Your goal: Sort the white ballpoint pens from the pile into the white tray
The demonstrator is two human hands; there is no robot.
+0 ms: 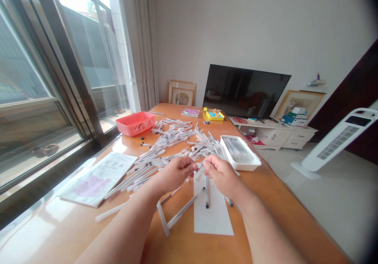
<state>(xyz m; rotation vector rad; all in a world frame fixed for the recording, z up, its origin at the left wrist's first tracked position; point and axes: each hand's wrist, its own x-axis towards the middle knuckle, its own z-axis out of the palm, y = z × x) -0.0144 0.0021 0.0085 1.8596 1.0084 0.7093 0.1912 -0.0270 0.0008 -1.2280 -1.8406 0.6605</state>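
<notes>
My left hand (176, 172) and my right hand (222, 174) meet over the wooden table (265, 212), fingertips pinched close together. What the fingers hold between them is too small to make out. Just beyond the hands lies a big heap of several white pen barrels (174, 142). Under the hands a white sheet of paper (213, 212) carries a dark-tipped pen (207, 193), and loose barrels (165, 218) lie near my left forearm.
A white tray (239, 153) of clear tubes sits right of the heap. A pink basket (136, 123) stands at the back left, a printed booklet (102, 176) at the left by the window. Boxes, a TV, a low cabinet and a tower fan lie beyond.
</notes>
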